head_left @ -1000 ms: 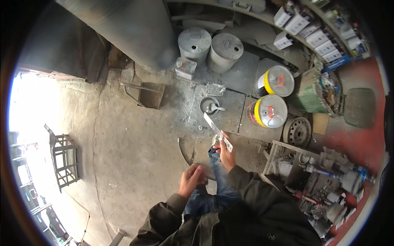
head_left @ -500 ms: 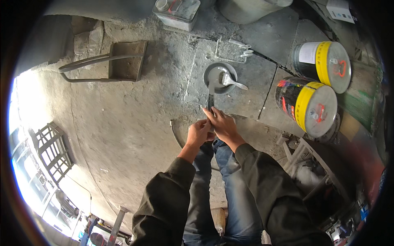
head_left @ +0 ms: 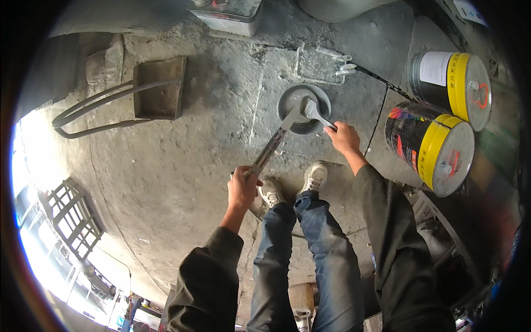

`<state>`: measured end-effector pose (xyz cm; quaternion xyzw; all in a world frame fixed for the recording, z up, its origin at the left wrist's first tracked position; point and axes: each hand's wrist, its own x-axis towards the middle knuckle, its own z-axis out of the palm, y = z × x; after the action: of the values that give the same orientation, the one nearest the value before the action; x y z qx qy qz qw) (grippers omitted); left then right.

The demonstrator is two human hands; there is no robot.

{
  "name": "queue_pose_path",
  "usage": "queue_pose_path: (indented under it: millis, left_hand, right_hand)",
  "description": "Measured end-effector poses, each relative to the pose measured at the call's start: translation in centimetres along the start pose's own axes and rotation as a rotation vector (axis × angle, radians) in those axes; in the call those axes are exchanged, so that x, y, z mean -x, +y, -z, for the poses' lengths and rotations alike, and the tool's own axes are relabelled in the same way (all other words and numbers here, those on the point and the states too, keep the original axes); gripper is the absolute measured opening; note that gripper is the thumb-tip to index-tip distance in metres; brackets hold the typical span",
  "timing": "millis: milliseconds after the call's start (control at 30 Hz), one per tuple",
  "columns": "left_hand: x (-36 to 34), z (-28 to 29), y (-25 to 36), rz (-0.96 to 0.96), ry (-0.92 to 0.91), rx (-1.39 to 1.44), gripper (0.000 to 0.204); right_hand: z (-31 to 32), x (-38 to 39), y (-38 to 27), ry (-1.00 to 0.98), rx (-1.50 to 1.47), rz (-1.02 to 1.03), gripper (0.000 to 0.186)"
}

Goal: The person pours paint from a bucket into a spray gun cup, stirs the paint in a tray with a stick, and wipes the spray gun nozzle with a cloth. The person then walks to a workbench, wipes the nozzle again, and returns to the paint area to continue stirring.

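My left hand (head_left: 242, 188) is closed on one end of a long flat metal stick (head_left: 268, 151), its far end down inside a round grey pan (head_left: 285, 98) on the floor slab. My right hand (head_left: 343, 138) has its fingers round the handle of a paintbrush (head_left: 311, 107), whose head lies in the pan against the stick's tip. Grey paint or liquid is in the pan, though the brush partly hides it. Just behind sits a paint-crusted rectangular tray (head_left: 310, 63) with pale pieces (head_left: 346, 69) on its right edge, too small to name.
Two drums with yellow bands (head_left: 428, 155) lie or stand at right. A metal dustpan (head_left: 157, 88) is at upper left, a container (head_left: 227, 15) at the top, a slatted metal frame (head_left: 72, 216) at left. My shoes (head_left: 315, 177) are below the pan; a wooden frame (head_left: 449, 232) stands lower right.
My hands, together on the stick half a second ago, have separated: the left moved down-left with it, the right went up-right and took hold of the brush. The view has shifted.
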<state>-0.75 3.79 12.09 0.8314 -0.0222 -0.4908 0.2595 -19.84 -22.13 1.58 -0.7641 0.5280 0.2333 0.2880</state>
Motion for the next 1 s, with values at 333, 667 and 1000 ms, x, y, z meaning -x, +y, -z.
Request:
queue_pose_path:
  millis: [333,667,1000]
  left_hand:
    - [-1.9,-0.7,2.2,-0.184,0.062,-0.421,0.030]
    - [-1.1,-1.0,4.1,-0.052,0.038,-0.421,0.031]
    - [-0.4,-1.6,2.5,-0.056,0.033,-0.419,0.031]
  right_hand:
    - [-1.2,-0.9,-1.3,0.099,-0.079,0.231,0.033]
    - [0.2,8.0,-8.1,0.220,0.135,0.473,0.037]
    - [-0.1,10.0,-8.5,0.149,0.085,0.563,0.039]
